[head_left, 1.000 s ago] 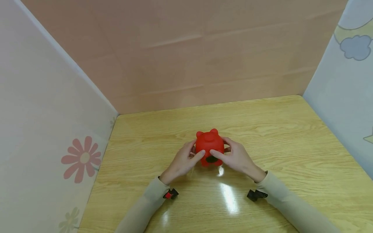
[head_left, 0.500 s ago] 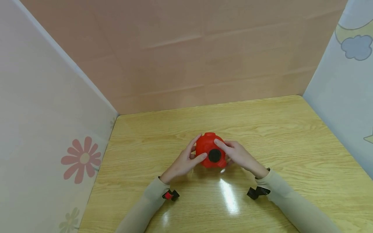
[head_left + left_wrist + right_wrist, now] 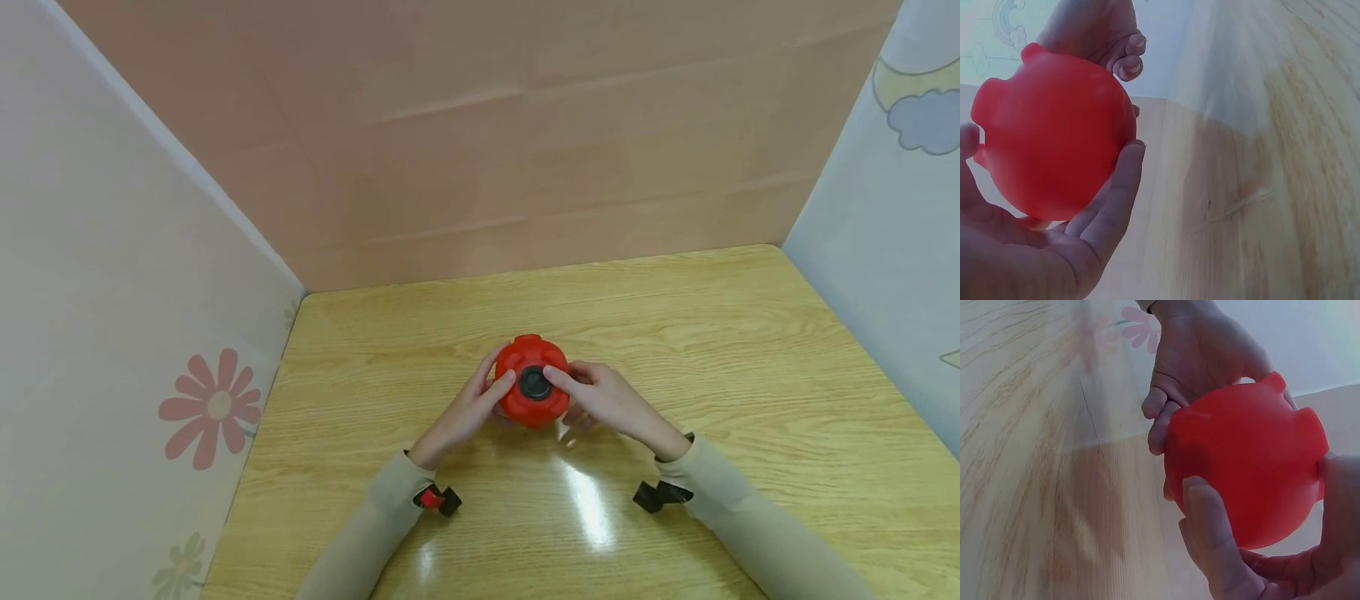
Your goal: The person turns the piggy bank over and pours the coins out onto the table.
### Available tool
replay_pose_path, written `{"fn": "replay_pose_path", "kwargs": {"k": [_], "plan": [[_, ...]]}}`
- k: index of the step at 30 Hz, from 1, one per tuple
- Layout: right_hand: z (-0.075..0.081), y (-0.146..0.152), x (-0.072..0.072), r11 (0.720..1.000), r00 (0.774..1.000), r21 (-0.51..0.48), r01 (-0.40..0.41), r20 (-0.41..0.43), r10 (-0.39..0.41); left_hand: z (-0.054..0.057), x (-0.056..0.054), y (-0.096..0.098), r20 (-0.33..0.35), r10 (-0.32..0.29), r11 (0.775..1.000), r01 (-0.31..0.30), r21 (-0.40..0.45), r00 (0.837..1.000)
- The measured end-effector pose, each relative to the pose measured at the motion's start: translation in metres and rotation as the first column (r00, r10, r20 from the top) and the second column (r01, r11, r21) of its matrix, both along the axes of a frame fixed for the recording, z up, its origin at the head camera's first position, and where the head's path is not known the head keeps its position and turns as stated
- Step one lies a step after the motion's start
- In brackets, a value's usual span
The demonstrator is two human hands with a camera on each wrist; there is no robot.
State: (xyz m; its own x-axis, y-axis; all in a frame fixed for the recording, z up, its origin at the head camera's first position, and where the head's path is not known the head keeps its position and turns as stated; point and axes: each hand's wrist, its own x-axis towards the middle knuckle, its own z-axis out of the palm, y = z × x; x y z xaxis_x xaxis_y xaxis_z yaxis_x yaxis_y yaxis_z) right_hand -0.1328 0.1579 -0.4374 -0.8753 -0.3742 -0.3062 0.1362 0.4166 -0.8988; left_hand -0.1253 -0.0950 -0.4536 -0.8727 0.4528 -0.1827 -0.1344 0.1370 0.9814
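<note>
A round red piggy bank (image 3: pixel 530 354) with stubby feet is held between both hands over the table, its underside turned towards the head camera. A black plug (image 3: pixel 535 384) sits in the middle of that underside. My left hand (image 3: pixel 471 406) grips the bank's left side, thumb on the underside and fingers round the back. On the other side, my right hand (image 3: pixel 609 405) holds it too, with the thumb's tip at the plug's edge. Both wrist views show the smooth red body (image 3: pixel 1063 134) cradled between curved fingers (image 3: pixel 1207 515); the plug is hidden there.
The wood-grain table (image 3: pixel 375 358) runs to a pinkish back panel (image 3: pixel 480 167). A pale wall with flower prints (image 3: pixel 218 406) stands at the left, and one with a cloud print (image 3: pixel 928 122) at the right. Dark wrist devices (image 3: pixel 663 495) show below both cuffs.
The piggy bank has been tipped over, so its plug, partly seen low on the near side before, now faces up. My right thumb has moved onto the plug's edge.
</note>
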Motion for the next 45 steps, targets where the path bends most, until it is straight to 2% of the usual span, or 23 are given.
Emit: {"fn": "replay_pose_path", "kwargs": {"k": [4, 8, 10, 12, 15, 19, 22, 23, 25, 26, 28, 32, 36, 38, 41, 45], "plan": [[0.003, -0.002, 0.001, 0.998, 0.998, 0.061, 0.001, -0.055, 0.003, -0.001, -0.001, -0.001, -0.007, -0.003, 1.000, 0.004, 0.021, 1.000], [0.008, -0.001, 0.004, 0.994, 0.991, 0.106, 0.018, -0.133, -0.004, 0.001, -0.001, -0.001, 0.002, 0.022, 0.999, -0.022, 0.023, 1.000], [0.012, 0.000, 0.005, 0.992, 0.982, 0.115, 0.053, -0.188, -0.030, 0.001, -0.001, -0.001, 0.001, 0.030, 1.000, -0.030, 0.004, 1.000], [0.015, 0.000, 0.007, 0.990, 0.963, 0.099, 0.102, -0.258, -0.073, 0.000, -0.001, -0.001, 0.006, 0.033, 0.999, -0.033, -0.015, 0.999], [0.018, -0.001, 0.009, 0.987, 0.912, 0.029, 0.158, -0.389, -0.135, -0.001, 0.000, 0.000, 0.021, 0.028, 0.999, -0.027, -0.022, 0.999], [0.016, -0.007, 0.015, 0.988, 0.798, -0.047, 0.145, -0.585, -0.145, -0.003, 0.001, 0.002, 0.041, 0.032, 0.999, -0.032, -0.005, 0.999], [0.014, -0.013, 0.019, 0.993, 0.712, -0.029, 0.115, -0.695, -0.102, -0.004, 0.001, 0.003, 0.042, 0.055, 0.999, -0.054, -0.003, 0.998], [0.014, -0.015, 0.021, 0.994, 0.689, -0.011, 0.111, -0.719, -0.085, -0.005, 0.001, 0.003, 0.039, 0.061, 0.998, -0.061, -0.001, 0.997], [0.014, -0.019, 0.023, 0.991, 0.654, 0.041, 0.124, -0.755, -0.050, -0.005, 0.002, 0.005, 0.034, 0.075, 0.997, -0.075, 0.003, 0.997], [0.015, -0.022, 0.025, 0.988, 0.645, 0.071, 0.134, -0.764, -0.033, -0.006, 0.002, 0.006, 0.032, 0.082, 0.997, -0.082, 0.008, 0.996], [0.015, -0.026, 0.028, 0.978, 0.643, 0.136, 0.157, -0.766, 0.003, -0.006, 0.002, 0.008, 0.017, 0.095, 0.995, -0.096, 0.020, 0.995], [0.019, -0.032, 0.032, 0.947, 0.672, 0.241, 0.213, -0.739, 0.037, -0.009, 0.004, 0.012, -0.029, 0.147, 0.988, -0.146, 0.049, 0.989], [0.022, -0.036, 0.034, 0.919, 0.698, 0.280, 0.279, -0.716, 0.007, -0.011, 0.005, 0.015, -0.074, 0.201, 0.979, -0.198, 0.055, 0.977], [0.023, -0.038, 0.034, 0.908, 0.701, 0.286, 0.306, -0.713, -0.012, -0.012, 0.005, 0.017, -0.087, 0.215, 0.976, -0.212, 0.052, 0.973], [0.023, -0.040, 0.034, 0.897, 0.689, 0.286, 0.336, -0.724, -0.028, -0.013, 0.005, 0.019, -0.111, 0.230, 0.973, -0.228, 0.027, 0.967], [0.019, -0.043, 0.033, 0.886, 0.646, 0.276, 0.373, -0.762, -0.035, -0.014, 0.005, 0.021, -0.116, 0.262, 0.965, -0.261, 0.025, 0.958]]}}
